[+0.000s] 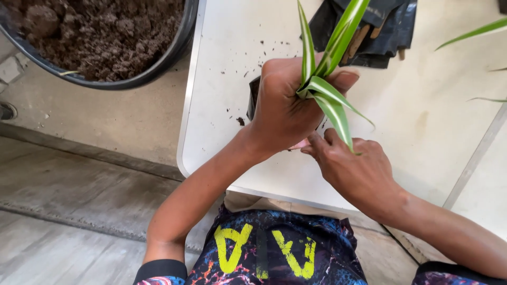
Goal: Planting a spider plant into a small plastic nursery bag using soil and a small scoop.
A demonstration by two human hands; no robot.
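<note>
1. Head view, hands: the left hand is closed in a fist-like grip around the base of a small striped plant, with the thumb pressed against the leaf bundle from the right. The right hand sits just below and to the right, fingertips curled in toward the underside of the left hand; whether anything is pinched there cannot be told.
2. Head view, position: the plant is held above the white counter, near its front-left part. A small black pot is partly hidden behind the left hand; contact between the two cannot be confirmed.
3. Head view, handling judgement: the plant is judged light. The leaves are long, thin and flexible, likely to crease or tear if bent sharply. The crown, where the leaves join, is judged the firmest place to be held, as is seen now. Any roots are hidden.
4. Head view, surroundings: a large black tub of soil stands on the floor to the left, well apart. Black plastic bags lie at the far edge. Soil crumbs are scattered on the counter.
</note>
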